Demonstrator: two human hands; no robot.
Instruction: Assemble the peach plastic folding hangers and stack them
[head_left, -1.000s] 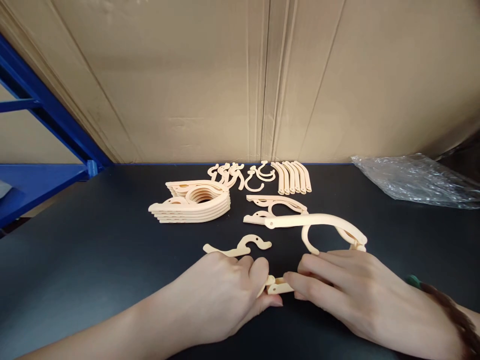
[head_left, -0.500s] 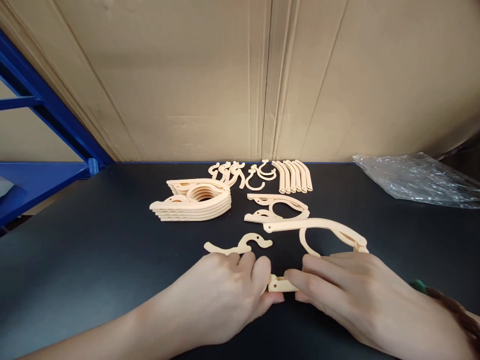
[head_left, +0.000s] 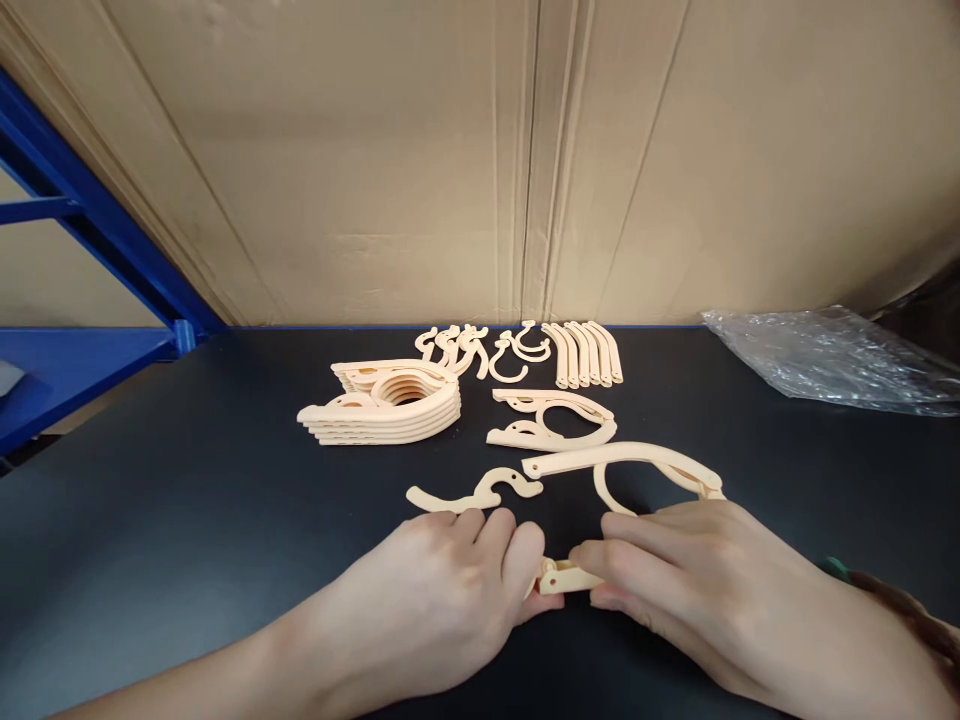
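Low in the head view, my left hand [head_left: 450, 595] is closed in a pinch on a cream plastic piece, mostly hidden by my fingers. Its end meets the drilled end of a folding hanger arm [head_left: 564, 578] that my right hand [head_left: 690, 590] grips. The right hand covers the joint end of this partly assembled folding hanger [head_left: 622, 458], whose other arm and round hook stick out beyond the knuckles. Just past my left knuckles lies a loose curved brace [head_left: 487, 490] with a hooked end. A folded hanger [head_left: 607, 432] rests flat farther back.
Several folded hangers are stacked [head_left: 390, 428] at left centre. Behind them lie loose braces [head_left: 457, 348], loose hooks [head_left: 510, 372] and a row of hanger arms [head_left: 589, 355]. A clear plastic bag [head_left: 832, 360] sits back right. A blue metal frame [head_left: 97, 200] stands left, cardboard [head_left: 360, 170] behind.
The held hanger's upper arm and hook have shifted slightly left and down. Both hands keep their grip, with the joined ends a little lower. The other parts stay in place.
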